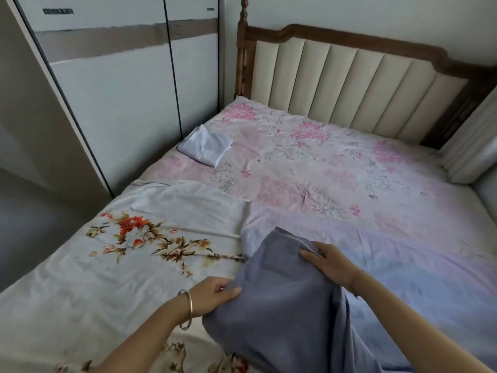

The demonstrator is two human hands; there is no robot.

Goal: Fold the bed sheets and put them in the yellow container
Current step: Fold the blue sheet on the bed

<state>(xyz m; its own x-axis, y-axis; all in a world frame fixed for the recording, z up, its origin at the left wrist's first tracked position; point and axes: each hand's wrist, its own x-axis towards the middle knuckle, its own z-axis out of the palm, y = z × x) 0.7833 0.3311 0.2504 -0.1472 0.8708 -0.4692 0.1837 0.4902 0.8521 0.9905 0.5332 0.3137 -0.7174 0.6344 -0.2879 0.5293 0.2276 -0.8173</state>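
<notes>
Head view: the grey-blue sheet (282,305) lies bunched at the near edge of the bed (403,238), partly folded, its lower part trailing off the near edge toward the person. The left hand (215,292), with a bangle (188,309) at the wrist, grips the sheet's left edge with curled fingers and the thumb on top, probably to hold that side in place. The right hand (330,262) rests on top near the far corner with fingers fairly straight, apparently pressing the layers flat so the fold stays even.

An orange-flowered sheet (107,238) is spread over the near left part of the bed, not yet folded. A folded white sheet (205,145) sits by the left edge toward the headboard (349,84), seemingly set aside as done. The yellow container is not in view, so the putting-away step looks some way off.
</notes>
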